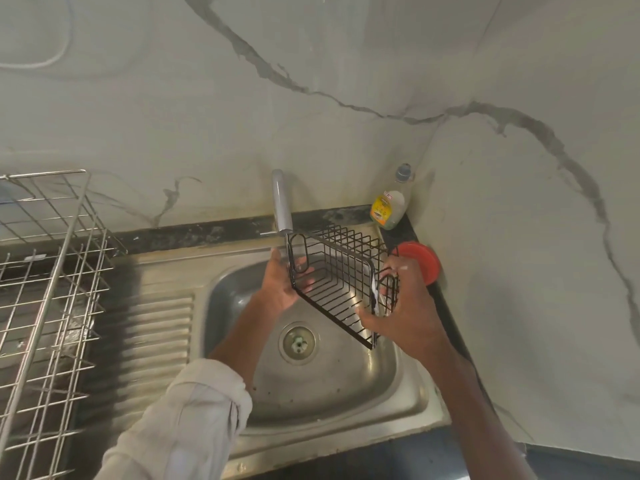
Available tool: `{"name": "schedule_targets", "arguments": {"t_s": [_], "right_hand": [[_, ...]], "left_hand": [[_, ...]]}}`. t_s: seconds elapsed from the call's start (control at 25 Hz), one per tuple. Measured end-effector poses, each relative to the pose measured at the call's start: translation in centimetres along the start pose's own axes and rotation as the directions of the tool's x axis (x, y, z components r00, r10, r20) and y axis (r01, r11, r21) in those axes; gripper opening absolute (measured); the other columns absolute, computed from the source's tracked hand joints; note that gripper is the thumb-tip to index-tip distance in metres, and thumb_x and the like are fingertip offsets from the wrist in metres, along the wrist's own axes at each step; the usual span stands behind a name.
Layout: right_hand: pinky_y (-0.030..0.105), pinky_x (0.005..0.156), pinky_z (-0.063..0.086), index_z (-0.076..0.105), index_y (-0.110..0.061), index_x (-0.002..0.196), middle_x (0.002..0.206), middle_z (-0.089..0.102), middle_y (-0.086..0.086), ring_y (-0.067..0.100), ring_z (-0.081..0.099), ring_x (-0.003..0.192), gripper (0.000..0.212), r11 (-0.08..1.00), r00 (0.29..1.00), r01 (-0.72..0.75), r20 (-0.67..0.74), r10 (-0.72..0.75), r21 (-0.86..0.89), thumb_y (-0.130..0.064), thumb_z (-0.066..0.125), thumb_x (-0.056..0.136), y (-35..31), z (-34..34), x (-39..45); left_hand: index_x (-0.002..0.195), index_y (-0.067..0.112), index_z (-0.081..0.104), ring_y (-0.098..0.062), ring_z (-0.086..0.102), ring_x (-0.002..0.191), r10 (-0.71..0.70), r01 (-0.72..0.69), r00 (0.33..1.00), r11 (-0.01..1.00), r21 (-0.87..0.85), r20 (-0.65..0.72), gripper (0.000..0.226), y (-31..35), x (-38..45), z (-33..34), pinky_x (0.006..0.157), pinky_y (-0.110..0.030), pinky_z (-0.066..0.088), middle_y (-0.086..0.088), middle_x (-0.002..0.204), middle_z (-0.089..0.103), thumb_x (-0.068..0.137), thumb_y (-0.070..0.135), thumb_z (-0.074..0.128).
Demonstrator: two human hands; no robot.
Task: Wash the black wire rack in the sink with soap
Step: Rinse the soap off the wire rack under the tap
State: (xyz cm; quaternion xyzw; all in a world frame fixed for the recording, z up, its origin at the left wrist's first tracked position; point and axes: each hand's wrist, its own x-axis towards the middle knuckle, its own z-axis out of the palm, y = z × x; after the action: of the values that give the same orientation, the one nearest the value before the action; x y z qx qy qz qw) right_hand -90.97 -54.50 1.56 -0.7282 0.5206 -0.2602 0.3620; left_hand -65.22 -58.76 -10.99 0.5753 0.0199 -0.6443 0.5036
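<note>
I have both hands curled on the black wire rack [341,282], left hand [282,285] and right hand [401,306], above the sink [346,382]; next, soap from the bottle [389,206].

A home kitchen: steel sink [408,403] with tap [281,202], dish-soap bottle [389,202], marble-look wall.

Two arms, one sleeved and one bare

The left arm wears a pale cream sleeve [187,407], rolled into a thick, creased cuff below the elbow, with soft folds running down the cloth toward 7 o'clock. The forearm beyond the cuff is uncovered up to the left hand [280,285]. The right arm, entering from 5 o'clock, is bare along its whole visible length to the right hand [405,306].
</note>
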Motion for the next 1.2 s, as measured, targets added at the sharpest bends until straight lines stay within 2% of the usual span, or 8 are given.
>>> {"name": "schedule_targets", "arguments": {"t_s": [0.08, 0.24, 0.36, 0.52, 0.6, 0.88, 1.04, 1.2], "right_hand": [[0.023, 0.077, 0.054, 0.034, -0.049, 0.117, 0.123, 0.052, -0.004, 0.015, 0.062, 0.104, 0.086, 0.999, 0.999, 0.037, 0.018, -0.036, -0.02, -0.027, 0.096, 0.061, 0.7, 0.2, -0.2], [0.03, 0.078, 0.054, 0.038, -0.041, 0.119, 0.125, 0.045, -0.007, 0.014, 0.056, 0.107, 0.083, 0.994, 0.995, 0.096, 0.015, -0.095, -0.055, -0.021, 0.095, 0.062, 1.5, 0.3, -0.6], [0.035, 0.091, 0.057, 0.048, -0.036, 0.127, 0.129, 0.049, -0.015, 0.009, 0.056, 0.118, 0.076, 0.993, 0.996, 0.074, -0.048, -0.07, 0.09, -0.021, 0.094, 0.067, 1.4, -0.3, -0.6], [0.041, 0.097, 0.057, 0.052, -0.044, 0.14, 0.12, 0.053, -0.039, 0.005, 0.062, 0.114, 0.071, 0.985, 0.983, -0.047, -0.169, 0.075, 0.163, -0.04, 0.087, 0.078, 0.3, -1.5, 1.2], [0.041, 0.096, 0.058, 0.049, -0.049, 0.143, 0.116, 0.059, -0.028, 0.006, 0.064, 0.109, 0.074, 0.987, 0.981, -0.097, -0.157, 0.117, 0.129, -0.056, 0.081, 0.077, 0.0, -1.5, 2.3], [0.05, 0.09, 0.059, 0.059, -0.05, 0.126, 0.13, 0.069, -0.003, 0.027, 0.074, 0.102, 0.05, 0.913, 0.95, -0.312, 0.116, 0.291, 0.263, -0.068, 0.064, 0.08, 0.3, 0.0, 6.4], [0.056, 0.083, 0.061, 0.065, -0.035, 0.125, 0.118, 0.074, 0.012, 0.038, 0.074, 0.101, 0.047, 0.66, 0.822, -0.568, 0.388, 0.417, 0.492, -0.062, 0.067, 0.087, 2.5, 2.9, 7.3], [0.062, 0.085, 0.057, 0.061, -0.024, 0.13, 0.114, 0.074, 0.021, 0.044, 0.071, 0.106, 0.048, 0.507, 0.705, -0.702, 0.586, 0.399, 0.5, -0.057, 0.062, 0.095, 4.2, 7.4, 8.3]], "left_hand": [[0.132, 0.005, 0.07, -0.038, 0.068, 0.118, 0.036, -0.037, 0.999, 0.998, 0.05, 0.016, 0.09, 0.2, -0.1, -0.3, 0.11, -0.052, 0.049, -0.024, 0.132, 0.071, 0.104, 0.077, 0.023], [0.124, 0.011, 0.072, -0.033, 0.073, 0.114, 0.108, -0.119, 0.99, 0.985, 0.124, 0.09, 0.09, 1.0, -1.8, 0.2, 0.095, -0.044, 0.055, -0.018, 0.119, 0.079, 0.102, 0.08, 0.019], [0.136, 0.015, 0.068, -0.032, 0.07, 0.122, 0.123, -0.175, 0.968, 0.956, 0.237, 0.218, 0.101, 1.3, -2.7, 0.0, 0.102, -0.045, 0.053, -0.015, 0.131, 0.075, 0.096, 0.086, 0.009], [0.142, 0.018, 0.065, -0.034, 0.067, 0.128, 0.098, -0.161, 0.971, 0.942, 0.295, 0.219, 0.082, -0.6, -2.8, -1.9, 0.103, -0.047, 0.055, -0.011, 0.138, 0.072, 0.104, 0.075, 0.02], [0.143, 0.02, 0.064, -0.037, 0.067, 0.127, 0.089, -0.139, 0.976, 0.958, 0.252, 0.199, 0.073, -1.9, -2.9, -2.7, 0.108, -0.051, 0.052, -0.011, 0.138, 0.071, 0.107, 0.069, 0.024], [0.129, 0.018, 0.074, -0.04, 0.071, 0.121, 0.135, -0.145, 0.986, 0.985, 0.097, 0.098, 0.053, -2.0, -6.8, -6.3, 0.109, -0.068, 0.048, -0.018, 0.132, 0.073, 0.103, 0.06, 0.054], [0.126, 0.024, 0.075, -0.036, 0.072, 0.097, 0.29, -0.289, 0.957, 0.957, 0.033, -0.028, 0.044, -0.1, -10.2, -8.4, 0.087, -0.052, 0.059, -0.015, 0.121, 0.074, 0.092, 0.053, 0.07], [0.129, 0.018, 0.062, -0.016, 0.069, 0.076, 0.456, -0.435, 0.885, 0.881, 0.186, -0.09, 0.04, 1.2, -14.1, -9.6, 0.065, -0.034, 0.055, -0.008, 0.106, 0.07, 0.104, 0.049, 0.059]]}}
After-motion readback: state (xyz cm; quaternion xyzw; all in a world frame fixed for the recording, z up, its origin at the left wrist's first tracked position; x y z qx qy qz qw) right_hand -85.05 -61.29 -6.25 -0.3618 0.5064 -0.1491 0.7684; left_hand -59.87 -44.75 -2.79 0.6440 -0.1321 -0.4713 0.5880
